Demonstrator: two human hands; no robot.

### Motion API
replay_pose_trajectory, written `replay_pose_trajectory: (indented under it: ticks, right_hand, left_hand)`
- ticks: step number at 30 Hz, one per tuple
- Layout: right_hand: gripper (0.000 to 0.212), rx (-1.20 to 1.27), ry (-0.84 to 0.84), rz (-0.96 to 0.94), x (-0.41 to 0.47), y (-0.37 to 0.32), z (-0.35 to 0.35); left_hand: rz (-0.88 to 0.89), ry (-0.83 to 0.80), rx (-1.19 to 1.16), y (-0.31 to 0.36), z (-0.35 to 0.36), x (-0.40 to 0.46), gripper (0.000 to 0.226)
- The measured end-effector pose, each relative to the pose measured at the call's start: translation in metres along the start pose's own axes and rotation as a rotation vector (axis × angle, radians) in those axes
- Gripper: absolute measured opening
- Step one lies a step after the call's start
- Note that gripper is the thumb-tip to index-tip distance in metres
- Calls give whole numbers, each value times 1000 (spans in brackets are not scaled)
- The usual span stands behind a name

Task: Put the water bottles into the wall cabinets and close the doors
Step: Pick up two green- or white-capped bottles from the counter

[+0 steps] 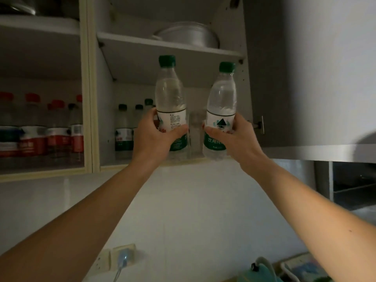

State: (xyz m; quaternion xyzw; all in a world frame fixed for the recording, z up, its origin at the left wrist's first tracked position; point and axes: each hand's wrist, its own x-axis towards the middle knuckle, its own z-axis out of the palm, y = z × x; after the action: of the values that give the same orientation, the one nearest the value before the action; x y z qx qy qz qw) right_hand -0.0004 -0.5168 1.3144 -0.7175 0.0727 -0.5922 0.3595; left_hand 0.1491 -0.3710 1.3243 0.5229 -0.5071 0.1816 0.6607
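The big wall cabinet point(168, 47) is open, and its grey door point(264, 78) swings out on the right. A metal pan point(187, 36) sits on the top shelf. On the bottom shelf, some green-cap bottles point(123, 129) stand at the back, and red-cap bottles point(50, 129) fill the cabinet next door. Two arms reach up. The left hand point(156, 135) wraps its fingers round the label of the left bottle point(169, 92). The right hand point(234, 137) wraps round the label of the right bottle point(222, 98). Both bottles stand up straight, just in front of the bottom shelf. They look full, so a bit heavy. The thin plastic may squash and feel slippery. Holding the middle, at the label, looks best.
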Motion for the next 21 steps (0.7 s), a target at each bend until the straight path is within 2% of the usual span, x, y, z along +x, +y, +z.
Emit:
replay_pose_trajectory:
  ticks: [3, 9, 13, 17, 21]
  right_hand:
    - [36, 12, -38, 82, 30, 12, 0]
    - [31, 11, -130, 200, 64, 37, 5]
    - [35, -13, -203, 229, 78, 42, 8]
    - [22, -49, -261, 218, 92, 54, 20]
    - [50, -44, -255, 212, 101, 66, 43]
  left_hand:
    - [-48, -40, 29, -11, 14, 22, 52]
    - [-179, -34, 98, -40, 37, 48, 50]
    - [-174, -62, 228, -54, 40, 64, 62]
    - [-188, -57, 386, -70, 41, 74, 71]
    - [-178, -6, 443, -82, 47, 78, 74]
